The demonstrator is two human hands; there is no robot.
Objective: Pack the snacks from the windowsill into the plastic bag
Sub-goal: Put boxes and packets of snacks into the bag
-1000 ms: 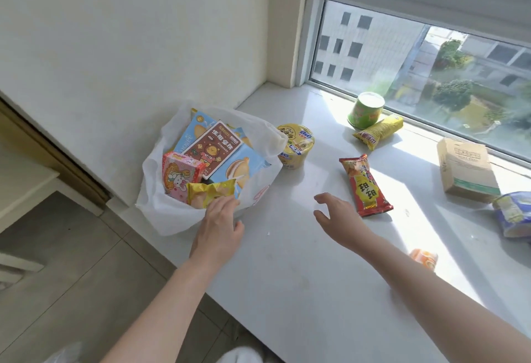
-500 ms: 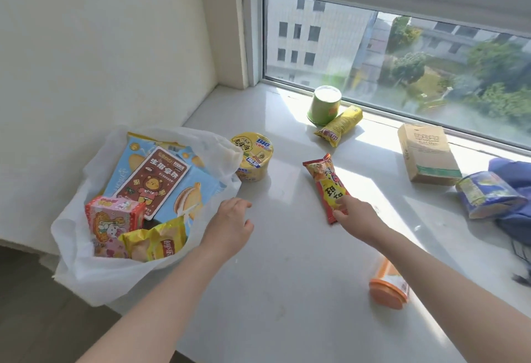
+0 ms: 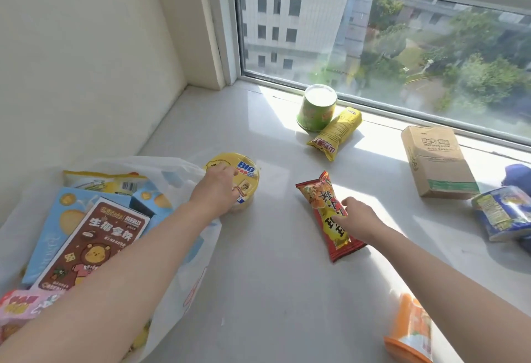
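Observation:
A white plastic bag (image 3: 184, 291) lies open at the left of the windowsill (image 3: 273, 291), holding a brown box, a blue box, a pink pack and a yellow packet. My left hand (image 3: 215, 190) rests on top of the yellow noodle cup (image 3: 247, 176) just right of the bag, fingers curled over its lid. My right hand (image 3: 359, 222) lies on the red snack packet (image 3: 324, 204) in the middle of the sill, fingers closing on its lower half. The packet still lies flat on the sill.
Near the window stand a green cup (image 3: 316, 107) and a yellow packet (image 3: 336, 133). A brown carton (image 3: 436, 161) and a blue packet (image 3: 502, 213) lie at the right. An orange cup (image 3: 411, 331) lies beside my right forearm. A wall borders the sill at the left.
My left hand left the bag's rim and moved right and forward onto the yellow cup. My right hand reached forward onto the red packet. The view turned toward the window.

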